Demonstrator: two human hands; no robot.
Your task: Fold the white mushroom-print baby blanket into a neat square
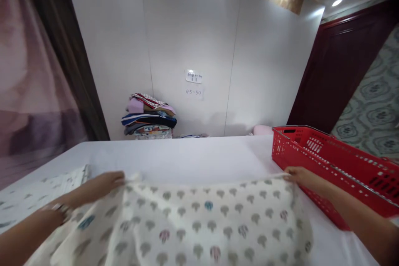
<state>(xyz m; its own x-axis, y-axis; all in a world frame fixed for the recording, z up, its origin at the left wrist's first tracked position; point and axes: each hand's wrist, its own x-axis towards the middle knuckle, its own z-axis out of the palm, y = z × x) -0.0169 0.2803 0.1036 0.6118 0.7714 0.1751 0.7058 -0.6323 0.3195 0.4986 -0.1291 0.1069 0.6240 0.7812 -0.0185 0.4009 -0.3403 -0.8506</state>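
A cream cloth [199, 224] printed with grey, blue and pink mushroom-like motifs is stretched between my two hands above the white table. My left hand [112, 181] pinches its upper left corner, and a watch or bracelet sits on that wrist. At the upper right corner, my right hand [294, 173] is closed on the fabric edge, close beside the red basket. The cloth's lower part runs out of view at the bottom. Under and beyond my left forearm lies another white printed cloth [46, 187], flat on the table.
A red plastic basket [330, 166] stands on the table's right side. Behind the white table [187, 153], a stack of folded clothes [149, 118] rises against the white wall, which bears paper labels [193, 85]. A pink item [262, 129] shows near the basket. Curtains [40, 70] hang at left.
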